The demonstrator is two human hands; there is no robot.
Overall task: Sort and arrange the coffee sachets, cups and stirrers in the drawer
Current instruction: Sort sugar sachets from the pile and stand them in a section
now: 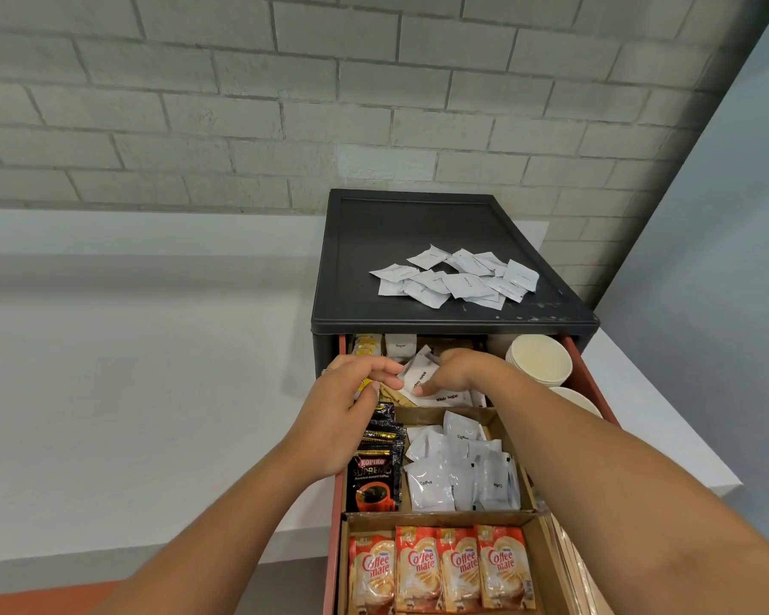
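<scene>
Head view: both arms reach into the back of the open drawer (pixel 589 375). Right hand (pixel 458 370) curls down on white sugar sachets (pixel 447 397), gripping them. Left hand (pixel 347 401) curled beside, hold unclear. Cardboard compartments: Coffee mate sachets (pixel 460 570) nearest, white coffee sachets (pixel 427 483) middle, Kopiko sachets (pixel 374 477) left. Paper cups (pixel 538 359) back right.

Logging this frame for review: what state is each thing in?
Drawer, open.
Left hand, fingers curled; hold unclear.
Right hand, gripping white sugar sachets.
Loose sachets, scattered on cabinet top.
Paper cups, nested in stacks.
Coffee mate sachets, upright, in row.
</scene>
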